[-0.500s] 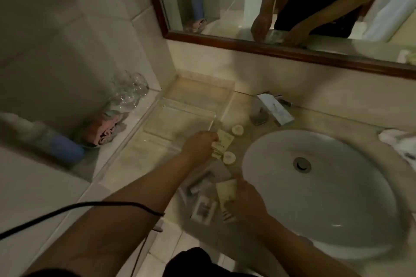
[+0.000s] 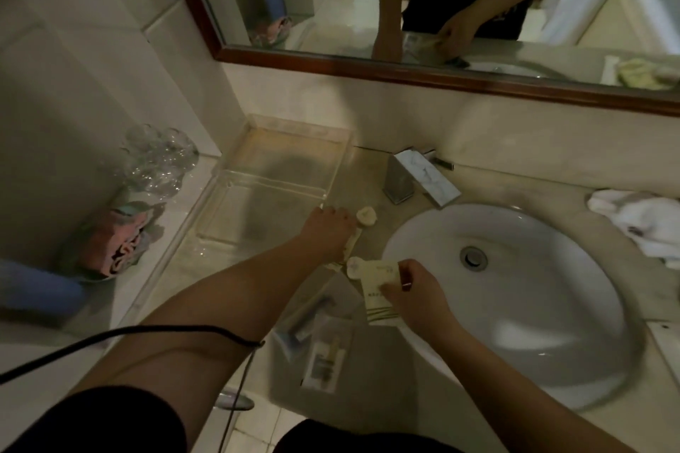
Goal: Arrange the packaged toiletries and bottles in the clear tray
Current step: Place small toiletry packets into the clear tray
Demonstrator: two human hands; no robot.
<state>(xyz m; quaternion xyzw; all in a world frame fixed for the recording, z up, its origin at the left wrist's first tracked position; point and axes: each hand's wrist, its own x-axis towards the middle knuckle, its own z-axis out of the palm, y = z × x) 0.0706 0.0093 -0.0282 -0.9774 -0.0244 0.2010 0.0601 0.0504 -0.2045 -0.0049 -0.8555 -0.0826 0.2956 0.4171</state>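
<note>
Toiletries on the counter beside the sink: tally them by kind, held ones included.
Cream packets: 2, one in the left hand, one in the right hand
Small round cream bottles: 2
Clear-wrapped packets: 2, blurred
Total: 6

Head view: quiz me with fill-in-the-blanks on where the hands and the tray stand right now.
1. The clear tray has ____ toiletries in it yet.
2. The right hand pinches a cream packet over the rim of the ____.
3. The left hand holds a pale sachet by the tray's near-____ corner.
4. The white towel lies to the ____ of the faucet.
Missing words: no; sink; right; right.
</note>
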